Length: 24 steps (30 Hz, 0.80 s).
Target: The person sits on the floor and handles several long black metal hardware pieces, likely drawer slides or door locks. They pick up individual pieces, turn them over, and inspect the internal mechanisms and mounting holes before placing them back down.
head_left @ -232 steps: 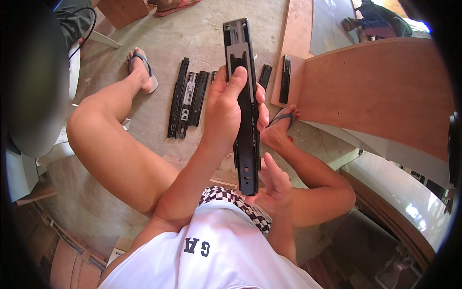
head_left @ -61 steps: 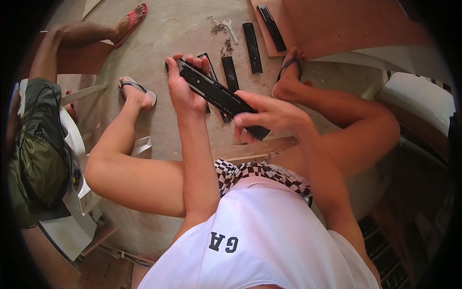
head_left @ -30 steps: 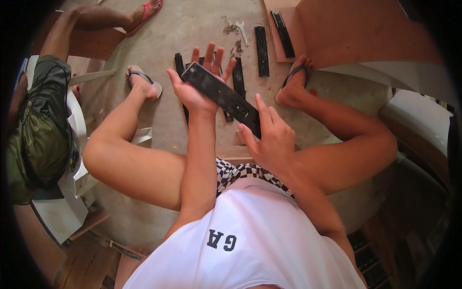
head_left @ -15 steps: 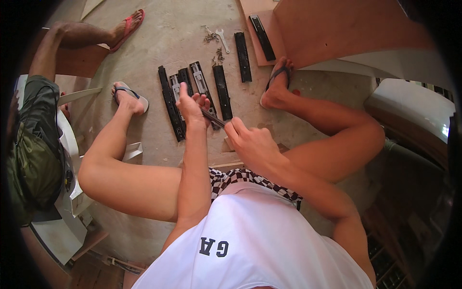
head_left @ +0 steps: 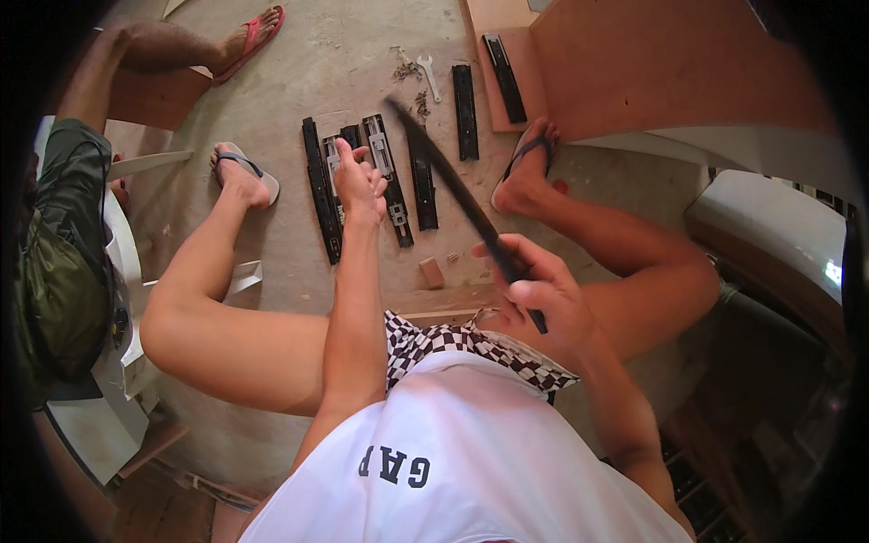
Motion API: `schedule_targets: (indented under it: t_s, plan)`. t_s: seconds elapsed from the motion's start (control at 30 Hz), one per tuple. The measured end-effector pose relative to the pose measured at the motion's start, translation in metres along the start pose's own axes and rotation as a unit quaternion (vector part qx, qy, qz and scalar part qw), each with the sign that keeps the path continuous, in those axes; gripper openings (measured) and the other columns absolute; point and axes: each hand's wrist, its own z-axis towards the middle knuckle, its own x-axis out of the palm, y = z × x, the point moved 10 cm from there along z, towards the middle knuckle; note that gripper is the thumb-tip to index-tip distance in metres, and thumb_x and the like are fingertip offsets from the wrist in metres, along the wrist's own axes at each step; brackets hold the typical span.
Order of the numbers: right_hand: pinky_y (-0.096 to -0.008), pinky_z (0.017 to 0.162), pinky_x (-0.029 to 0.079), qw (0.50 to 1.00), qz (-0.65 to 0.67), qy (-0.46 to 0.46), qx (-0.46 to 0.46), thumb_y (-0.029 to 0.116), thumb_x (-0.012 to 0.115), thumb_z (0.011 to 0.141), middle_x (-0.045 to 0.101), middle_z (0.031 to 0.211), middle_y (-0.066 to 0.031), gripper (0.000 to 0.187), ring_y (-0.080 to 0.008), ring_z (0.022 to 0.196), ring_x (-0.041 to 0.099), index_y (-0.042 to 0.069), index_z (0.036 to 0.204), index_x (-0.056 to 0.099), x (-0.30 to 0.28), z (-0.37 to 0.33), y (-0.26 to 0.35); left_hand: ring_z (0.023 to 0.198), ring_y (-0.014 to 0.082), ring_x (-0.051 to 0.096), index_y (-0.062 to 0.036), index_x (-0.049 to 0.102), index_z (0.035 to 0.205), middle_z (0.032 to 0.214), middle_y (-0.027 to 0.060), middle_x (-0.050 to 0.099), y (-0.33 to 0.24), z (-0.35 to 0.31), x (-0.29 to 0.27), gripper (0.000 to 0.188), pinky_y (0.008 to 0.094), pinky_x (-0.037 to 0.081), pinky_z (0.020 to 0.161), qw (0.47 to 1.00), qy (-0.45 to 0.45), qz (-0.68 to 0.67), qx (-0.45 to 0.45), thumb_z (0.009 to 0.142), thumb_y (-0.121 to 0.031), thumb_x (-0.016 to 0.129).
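In my right hand is a long, thin black drawer slide rail, gripped near its lower end. It slants up and to the left, above the floor, with its far end free. My left hand is raised over the row of drawer slides, thumb out and fingers curled in; whatever the fingers may hold is hidden. Below that hand lie a black slide and a slide with grey metal parts, among several side by side. Another black slide lies to their right, partly behind the held rail.
An open-ended wrench lies by loose screws at the far side. Further slides lie on the floor and on a wooden board. A small wood block is near my lap. Another person's sandalled foot is at upper left.
My right hand has moved right and toward me, swinging the rail up away from my left hand. The left hand no longer touches the rail and its fingers have curled.
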Motion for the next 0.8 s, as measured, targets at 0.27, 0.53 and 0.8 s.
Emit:
schedule_targets:
  t_s: [0.27, 0.53, 0.8]
  plan:
    - [-0.0309, 0.055, 0.057, 0.986, 0.154, -0.069, 0.000, 0.034, 0.043, 0.110, 0.068, 0.093, -0.0119, 0.040, -0.0196, 0.059, 0.066, 0.005, 0.137, 0.050, -0.036, 0.092, -0.047, 0.087, 0.0067, 0.058, -0.0021, 0.063, 0.133, 0.095, 0.0005, 0.068, 0.013, -0.100, 0.122, 0.066, 0.0243, 0.043, 0.074, 0.943, 0.321, 0.084, -0.001, 0.108, -0.061, 0.046]
    - [-0.0315, 0.068, 0.061, 0.979, -0.062, -0.187, -0.045, 0.019, 0.068, 0.103, 0.069, 0.098, -0.0104, 0.034, -0.0158, 0.078, 0.070, 0.007, 0.132, 0.055, -0.081, 0.130, -0.079, 0.080, 0.0105, 0.065, 0.0019, 0.071, 0.120, 0.094, 0.0037, 0.073, 0.031, -0.066, 0.099, 0.024, 0.0264, 0.053, 0.072, 0.928, 0.262, 0.252, 0.083, 0.103, -0.015, 0.068]
    - [-0.0493, 0.097, 0.051, 0.828, -0.411, -0.329, -0.191, 0.025, 0.075, 0.091, 0.065, 0.116, -0.0313, 0.066, -0.0481, 0.112, 0.064, -0.004, 0.145, 0.051, -0.131, 0.194, -0.032, 0.103, 0.0160, 0.069, -0.0001, 0.062, 0.137, 0.124, 0.0084, 0.072, 0.036, -0.056, 0.101, 0.038, 0.0298, 0.053, 0.087, 0.929, 0.236, 0.273, 0.083, 0.104, -0.020, 0.066]
